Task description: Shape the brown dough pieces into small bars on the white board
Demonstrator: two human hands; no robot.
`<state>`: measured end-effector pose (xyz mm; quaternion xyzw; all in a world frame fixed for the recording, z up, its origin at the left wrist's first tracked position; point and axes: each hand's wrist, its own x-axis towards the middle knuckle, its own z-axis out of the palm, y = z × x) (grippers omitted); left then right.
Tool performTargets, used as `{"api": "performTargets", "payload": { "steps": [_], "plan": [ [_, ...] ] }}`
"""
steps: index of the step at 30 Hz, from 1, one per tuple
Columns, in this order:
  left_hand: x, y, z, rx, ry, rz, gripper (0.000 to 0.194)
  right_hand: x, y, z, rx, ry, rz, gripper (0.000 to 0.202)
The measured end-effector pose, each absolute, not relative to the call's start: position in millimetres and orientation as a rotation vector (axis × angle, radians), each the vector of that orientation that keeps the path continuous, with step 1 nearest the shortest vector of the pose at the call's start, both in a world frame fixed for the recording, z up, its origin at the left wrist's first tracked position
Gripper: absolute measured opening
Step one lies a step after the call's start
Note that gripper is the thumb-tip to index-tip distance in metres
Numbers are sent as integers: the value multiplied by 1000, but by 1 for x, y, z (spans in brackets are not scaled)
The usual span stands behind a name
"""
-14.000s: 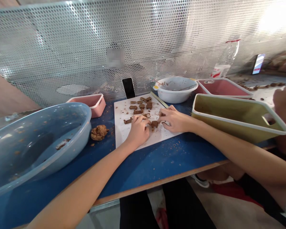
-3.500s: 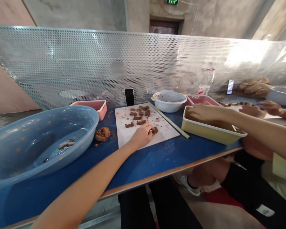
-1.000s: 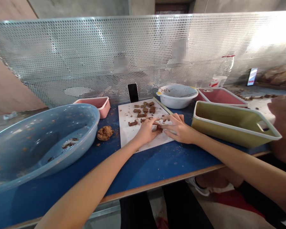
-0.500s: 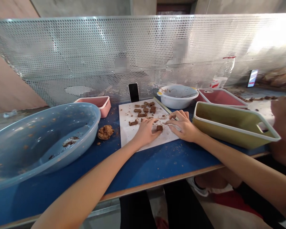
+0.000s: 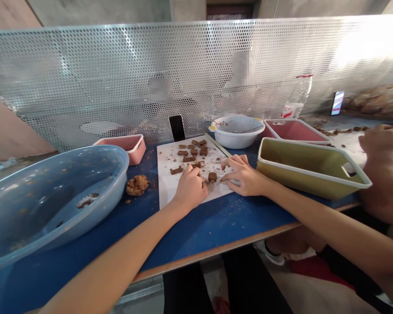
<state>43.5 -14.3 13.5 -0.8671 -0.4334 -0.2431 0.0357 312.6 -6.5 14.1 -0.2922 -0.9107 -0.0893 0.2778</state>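
Note:
On a white board (image 5: 167,192) lie several small brown clay-like pieces (image 5: 188,159), mostly block-shaped, among crumbs. My left hand (image 5: 191,189) rests on the board's near part with its fingers curled in; its fingertips point down, so whatever they hold is hidden. A small brown block (image 5: 212,176) sits between my two hands, apart from both. To its right is my right hand (image 5: 244,176), its bent fingers and thumb spread over the board, with no piece visible in them. A rough brown lump (image 5: 137,185) lies left of the board.
A large blue basin (image 5: 114,196) stands left, before a pink box (image 5: 139,150). A phone (image 5: 177,127) leans on the perforated screen (image 5: 101,65). Right are a white bowl (image 5: 239,139), a green bin (image 5: 301,181), a red box (image 5: 298,141), a bottle (image 5: 294,102) and another person's arm (image 5: 381,170).
My left hand has drawn back from the small block and its fingers have curled in. My right hand stays close to its spot. The whole view has shifted slightly.

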Motion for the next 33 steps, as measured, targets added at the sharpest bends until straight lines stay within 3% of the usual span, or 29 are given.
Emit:
{"api": "performTargets", "payload": {
  "steps": [33],
  "plan": [
    [43,-10,7,-2739,-1330,-857,38,312,-5,11,-780,-2495,-235,26]
  ]
}}
